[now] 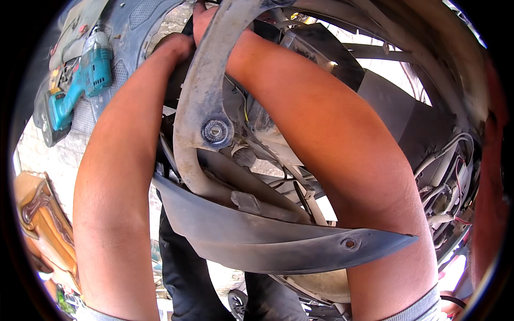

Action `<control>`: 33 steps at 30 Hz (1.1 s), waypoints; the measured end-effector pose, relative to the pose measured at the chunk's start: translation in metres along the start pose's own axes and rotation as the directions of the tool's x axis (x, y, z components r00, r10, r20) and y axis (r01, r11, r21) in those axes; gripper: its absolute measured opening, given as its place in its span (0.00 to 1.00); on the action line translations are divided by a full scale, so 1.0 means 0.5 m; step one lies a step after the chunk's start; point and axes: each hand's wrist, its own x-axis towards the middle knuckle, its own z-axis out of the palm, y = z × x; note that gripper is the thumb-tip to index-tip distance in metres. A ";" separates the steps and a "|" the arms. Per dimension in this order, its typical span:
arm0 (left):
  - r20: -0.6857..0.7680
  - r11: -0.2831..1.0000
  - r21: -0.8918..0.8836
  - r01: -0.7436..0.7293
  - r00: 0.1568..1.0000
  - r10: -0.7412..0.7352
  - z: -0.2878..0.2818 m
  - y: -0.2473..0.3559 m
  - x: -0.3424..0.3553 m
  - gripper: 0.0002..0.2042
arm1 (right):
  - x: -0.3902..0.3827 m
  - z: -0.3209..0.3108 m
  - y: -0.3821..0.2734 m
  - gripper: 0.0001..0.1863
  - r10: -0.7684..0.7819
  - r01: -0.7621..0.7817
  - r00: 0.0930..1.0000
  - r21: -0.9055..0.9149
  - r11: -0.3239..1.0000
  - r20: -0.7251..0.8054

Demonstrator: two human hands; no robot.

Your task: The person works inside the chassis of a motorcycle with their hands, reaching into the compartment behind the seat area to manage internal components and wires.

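Both my forearms reach forward into the exposed front of a stripped-down vehicle body. My left hand (pixel 178 45) is bent in beside a dusty grey metal bracket (pixel 201 101), its fingers hidden in the dark gap. On the far side of that bracket, partly covered by it, is my right hand (pixel 202 22); its fingers barely show at the top edge. What either hand touches cannot be made out. The bracket carries a round ribbed fitting (pixel 216 131). Below it, a curved dark grey plastic panel (pixel 251 241) with a small hole spans between my arms, passing over my right forearm.
A teal cordless power tool (pixel 95 64) lies on the grey textured floorboard (pixel 140 16) at the far left. Tubes and loose wires (pixel 447 176) fill the right side. A brown-and-tan padded piece (pixel 45 219) sits at the left. My dark-trousered legs (pixel 184 267) stand below.
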 end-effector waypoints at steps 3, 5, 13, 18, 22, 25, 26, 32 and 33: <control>0.000 0.999 -0.030 -0.024 1.000 0.024 -0.018 0.009 -0.032 0.28 | -0.017 -0.025 -0.011 0.20 0.053 -0.050 0.997 -0.048 0.998 0.055; 0.014 0.998 -0.026 -0.056 0.998 0.056 -0.014 0.003 -0.025 0.28 | -0.022 -0.024 -0.008 0.20 0.057 -0.052 0.993 -0.054 0.997 0.101; 0.034 0.991 -0.075 -0.112 0.993 0.115 0.058 -0.027 0.090 0.19 | -0.012 0.020 0.035 0.26 -0.065 0.055 0.992 -0.093 0.994 -0.112; 0.089 0.999 0.039 -0.026 0.996 0.022 0.020 0.010 0.024 0.24 | -0.019 0.022 0.015 0.32 -0.060 0.067 0.978 0.026 0.997 -0.199; -0.013 0.987 -0.095 0.129 0.991 -0.131 -0.007 0.049 -0.031 0.36 | -0.058 0.032 0.021 0.23 -0.123 0.091 0.986 0.255 0.963 0.110; -0.023 0.948 -0.216 0.235 0.969 -0.246 -0.018 0.063 -0.047 0.43 | -0.085 0.051 0.026 0.20 -0.425 0.329 0.886 0.393 0.859 0.188; -0.016 0.934 -0.246 0.260 0.962 -0.272 -0.018 0.064 -0.051 0.45 | -0.091 0.061 0.023 0.20 -0.497 0.348 0.837 0.479 0.806 0.229; 0.051 0.896 -0.345 0.280 0.959 -0.280 -0.025 0.074 -0.062 0.49 | -0.146 0.172 -0.032 0.27 -0.667 0.141 0.742 0.957 0.255 0.069; 0.048 0.894 -0.356 0.272 0.961 -0.273 -0.025 0.074 -0.064 0.49 | -0.158 0.188 -0.037 0.28 -0.671 0.118 0.734 0.953 0.279 0.106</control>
